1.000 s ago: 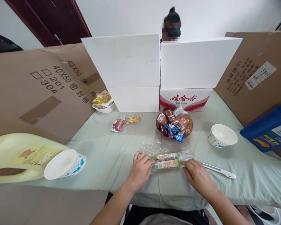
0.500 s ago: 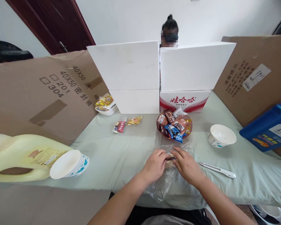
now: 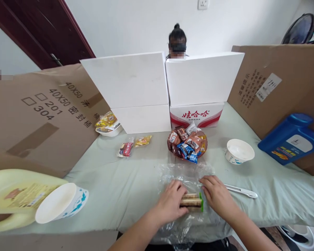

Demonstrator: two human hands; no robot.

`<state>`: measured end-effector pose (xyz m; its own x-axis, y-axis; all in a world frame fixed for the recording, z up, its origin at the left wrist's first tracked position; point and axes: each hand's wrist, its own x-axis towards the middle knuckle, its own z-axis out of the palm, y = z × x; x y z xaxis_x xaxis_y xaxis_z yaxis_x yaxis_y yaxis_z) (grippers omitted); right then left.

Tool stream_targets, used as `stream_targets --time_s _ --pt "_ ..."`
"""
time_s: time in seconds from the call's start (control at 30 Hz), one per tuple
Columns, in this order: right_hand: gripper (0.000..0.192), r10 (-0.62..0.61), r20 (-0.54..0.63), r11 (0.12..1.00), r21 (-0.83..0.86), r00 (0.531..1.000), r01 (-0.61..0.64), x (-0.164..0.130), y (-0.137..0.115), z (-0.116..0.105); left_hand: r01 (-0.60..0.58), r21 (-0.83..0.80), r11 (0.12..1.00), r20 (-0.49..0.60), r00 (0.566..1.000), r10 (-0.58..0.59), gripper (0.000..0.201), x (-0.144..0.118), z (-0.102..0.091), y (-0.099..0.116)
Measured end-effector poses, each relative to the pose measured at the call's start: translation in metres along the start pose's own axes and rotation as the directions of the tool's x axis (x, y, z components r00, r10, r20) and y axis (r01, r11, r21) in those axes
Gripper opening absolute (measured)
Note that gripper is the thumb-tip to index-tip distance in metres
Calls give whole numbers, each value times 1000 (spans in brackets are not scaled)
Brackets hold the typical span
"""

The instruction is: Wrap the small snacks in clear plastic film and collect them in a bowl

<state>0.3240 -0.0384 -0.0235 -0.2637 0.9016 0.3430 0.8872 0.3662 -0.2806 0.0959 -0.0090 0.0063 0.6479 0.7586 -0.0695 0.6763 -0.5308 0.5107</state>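
My left hand (image 3: 172, 202) is closed around the left end of a snack pack of tan and brown sticks (image 3: 190, 202) with a green end. The pack lies across a crumpled clear plastic sheet (image 3: 172, 170) on the cloth-covered table. My right hand (image 3: 217, 195) rests just right of the green end, its fingers stretched forward over the sheet's right part, gripping nothing I can see. Beside that hand lies a white-handled cutter (image 3: 244, 191). Beyond the sheet stands a reddish bowl (image 3: 169, 148) heaped with wrapped snacks.
A white paper bowl (image 3: 239, 153) stands right, near a blue bottle (image 3: 290, 139). Another paper bowl (image 3: 60, 202) leans by a yellow jug (image 3: 18, 198) at left. Two snack packets (image 3: 125, 149) lie left of centre. White boxes (image 3: 140, 83) stand behind; a person (image 3: 177, 38) is beyond them.
The hands have moved apart and nearer the table's front edge; the sticks and their green end now show. The right hand has come off the pack. The camera view has shifted.
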Motion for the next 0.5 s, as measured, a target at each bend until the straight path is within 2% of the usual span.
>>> stream_targets --time_s 0.07,0.13,0.2,0.27,0.33,0.4,0.47,0.5 --pt "30 -56 -34 998 8 998 56 -2 3 16 1 -67 998 64 998 3 38 -5 0 0" --pt "31 -78 -53 997 -6 996 78 -6 5 30 86 -182 980 110 992 -66 34 -8 -5 -5" --pt "31 -75 -59 997 -9 995 75 -11 7 39 183 -350 919 71 983 -169 30 -5 -19 -14" --pt "31 -72 -64 997 0 995 72 -13 7 41 174 -511 842 -52 971 -232 28 6 -43 -23" --pt "32 -74 -73 997 9 995 75 -13 7 39 88 -565 820 -212 945 -248 30 24 -78 -27" --pt "32 -75 -89 997 21 993 77 -12 7 37 53 -458 887 -375 894 -247 31 49 -114 -28" --pt "32 -76 -103 996 33 992 79 -12 7 35 113 -307 945 -481 838 -256 31 80 -142 -25" --pt "32 -74 -108 996 38 991 78 -12 7 35 155 -287 945 -517 806 -289 33 95 -151 -23"
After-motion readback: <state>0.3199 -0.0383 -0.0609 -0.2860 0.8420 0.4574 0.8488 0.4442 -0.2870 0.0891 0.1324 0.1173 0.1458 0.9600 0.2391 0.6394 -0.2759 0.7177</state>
